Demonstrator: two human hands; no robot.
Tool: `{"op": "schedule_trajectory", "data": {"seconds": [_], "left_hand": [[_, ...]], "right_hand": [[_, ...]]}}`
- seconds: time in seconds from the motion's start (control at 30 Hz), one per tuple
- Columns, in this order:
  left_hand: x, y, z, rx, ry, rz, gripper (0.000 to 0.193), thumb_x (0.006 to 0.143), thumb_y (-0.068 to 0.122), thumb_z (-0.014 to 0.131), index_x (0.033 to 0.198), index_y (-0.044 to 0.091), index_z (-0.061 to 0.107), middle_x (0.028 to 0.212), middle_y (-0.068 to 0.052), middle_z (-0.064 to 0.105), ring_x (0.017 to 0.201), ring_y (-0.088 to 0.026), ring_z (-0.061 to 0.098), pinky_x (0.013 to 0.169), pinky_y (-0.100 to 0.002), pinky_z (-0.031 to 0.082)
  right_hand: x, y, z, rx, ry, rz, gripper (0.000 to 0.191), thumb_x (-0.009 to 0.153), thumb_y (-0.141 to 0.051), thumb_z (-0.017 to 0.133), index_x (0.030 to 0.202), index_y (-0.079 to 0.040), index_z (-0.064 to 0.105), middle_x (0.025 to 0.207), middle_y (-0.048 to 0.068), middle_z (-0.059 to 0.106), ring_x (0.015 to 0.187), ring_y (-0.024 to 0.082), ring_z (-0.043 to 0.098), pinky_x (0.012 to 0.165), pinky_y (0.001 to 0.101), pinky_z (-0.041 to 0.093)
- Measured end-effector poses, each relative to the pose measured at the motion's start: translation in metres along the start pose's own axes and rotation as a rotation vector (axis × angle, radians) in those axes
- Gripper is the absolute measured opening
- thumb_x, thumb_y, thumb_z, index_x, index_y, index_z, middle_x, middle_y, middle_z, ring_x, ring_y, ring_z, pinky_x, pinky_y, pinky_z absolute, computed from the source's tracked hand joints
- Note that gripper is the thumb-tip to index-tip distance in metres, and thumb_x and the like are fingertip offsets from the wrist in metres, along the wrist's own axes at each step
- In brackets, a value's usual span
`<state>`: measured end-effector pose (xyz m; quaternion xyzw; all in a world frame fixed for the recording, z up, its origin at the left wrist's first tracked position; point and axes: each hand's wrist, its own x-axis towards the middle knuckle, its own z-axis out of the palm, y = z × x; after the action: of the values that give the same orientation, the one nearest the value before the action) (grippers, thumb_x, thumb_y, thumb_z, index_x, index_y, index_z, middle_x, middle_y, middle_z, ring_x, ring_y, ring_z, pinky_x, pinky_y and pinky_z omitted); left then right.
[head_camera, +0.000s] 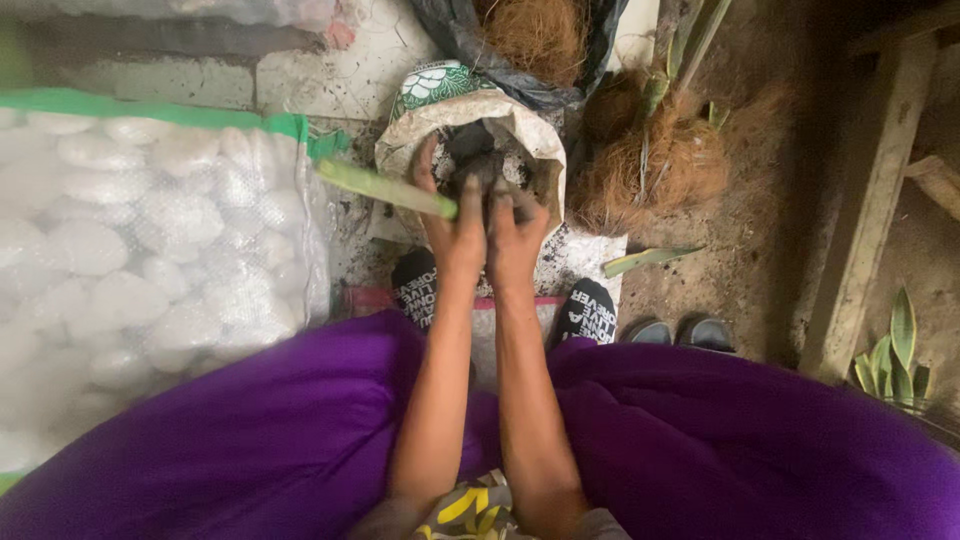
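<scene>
While both forearms reached straight ahead between the knees, the left hand (452, 232) and the right hand (516, 232) met side by side, fingers curled closed around a clump of dark soil (480, 170). That clump lay just beyond the fingertips, in the mouth of an open paper sack (462, 112) directly ahead of the grip. Neither hand was clearly nearer; they pressed in from either side. A long green leaf (385, 188) ran slantwise leftward from the left hand, its near end against the thumb; whether it was pinched there I could not tell. The soil looked crumbly and damp, the sack creased and stiff. Left of the grip lay a clear sack of smooth white pebbles (150, 250) with a green top band. Right of it sat a wiry mound of brown coconut fibre (660, 165), and more fibre filled a black bag (540, 40) beyond the sack.
</scene>
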<state>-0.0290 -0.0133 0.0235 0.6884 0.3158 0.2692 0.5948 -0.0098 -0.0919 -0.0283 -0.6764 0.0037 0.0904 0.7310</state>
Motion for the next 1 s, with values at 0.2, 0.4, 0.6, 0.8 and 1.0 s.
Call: {"op": "schedule_trajectory", "data": {"seconds": [0.2,0.4,0.6,0.8,1.0], "left_hand": [[-0.004,0.005,0.001,-0.714,-0.229,-0.411,0.056,0.101,0.041,0.062,0.143,0.005,0.06,0.147,-0.015,0.062,0.14,-0.032,0.053,0.121,-0.047,0.037],[-0.01,0.0,0.007,-0.757,-0.263,-0.119,0.044,0.105,0.011,0.054,0.149,0.006,0.056,0.147,-0.011,0.062,0.138,-0.025,0.058,0.12,-0.042,0.046],[-0.01,-0.027,0.007,-0.756,-0.203,0.011,0.049,0.099,-0.007,0.041,0.142,0.0,0.063,0.138,-0.017,0.069,0.116,-0.029,0.074,0.108,-0.044,0.06],[-0.005,-0.009,0.004,-0.236,-0.078,0.232,0.045,0.11,0.016,0.049,0.154,0.009,0.05,0.154,-0.017,0.053,0.153,-0.036,0.043,0.135,-0.055,0.026],[-0.005,0.01,-0.01,0.204,0.072,0.292,0.056,0.11,0.037,0.047,0.16,0.013,0.044,0.168,-0.012,0.031,0.16,-0.034,0.024,0.133,-0.057,0.018]], "right_hand": [[-0.003,-0.055,0.017,0.072,-0.034,-0.391,0.043,0.111,-0.033,0.048,0.118,0.007,0.062,0.129,0.014,0.062,0.123,0.019,0.057,0.107,0.0321,0.044],[-0.003,-0.081,0.021,0.056,0.02,-0.132,0.042,0.105,-0.02,0.053,0.14,0.005,0.055,0.136,0.02,0.061,0.11,0.021,0.06,0.099,0.0332,0.049],[0.002,-0.069,0.03,-0.082,0.008,-0.465,0.06,0.099,-0.008,0.05,0.158,-0.002,0.041,0.17,0.015,0.033,0.148,0.026,0.047,0.126,0.0372,0.043],[-0.002,-0.041,0.007,0.123,-0.215,-0.108,0.058,0.111,-0.04,0.037,0.148,0.0,0.055,0.143,0.015,0.061,0.126,0.023,0.064,0.108,0.0333,0.054],[0.007,-0.013,-0.001,-0.109,-0.132,-0.006,0.035,0.105,-0.024,0.063,0.108,0.009,0.075,0.088,0.01,0.072,0.081,0.013,0.059,0.072,0.0285,0.051]]}}
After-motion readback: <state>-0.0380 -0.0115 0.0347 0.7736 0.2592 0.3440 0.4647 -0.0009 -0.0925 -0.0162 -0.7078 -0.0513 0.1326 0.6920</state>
